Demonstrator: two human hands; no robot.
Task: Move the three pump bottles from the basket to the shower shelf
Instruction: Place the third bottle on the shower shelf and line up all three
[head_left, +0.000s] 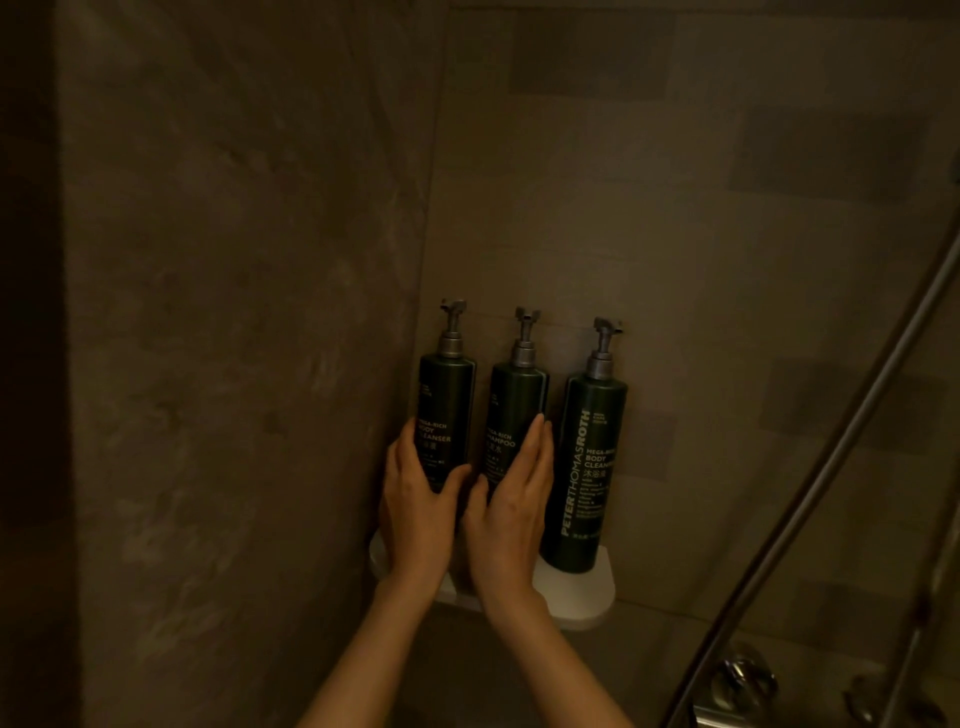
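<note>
Two bare forearms come up from the bottom edge; no sleeves reach the wrists; the left hand (415, 499) and right hand (511, 512) carry no rings, watch or bands that show; fingers slender, nails short and unpainted; dim light hides finer detail.

Left bottle (445, 410) "BODY CLEANSER", middle bottle (514, 415) "SHAMPOO", right bottle (589, 467) "PETERTHOMASROTH", "BODY CLEANSER" partly cut

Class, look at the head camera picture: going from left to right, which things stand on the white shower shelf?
Left body cleanser bottle → shampoo bottle → right body cleanser bottle, all upright on the white shelf.
</note>
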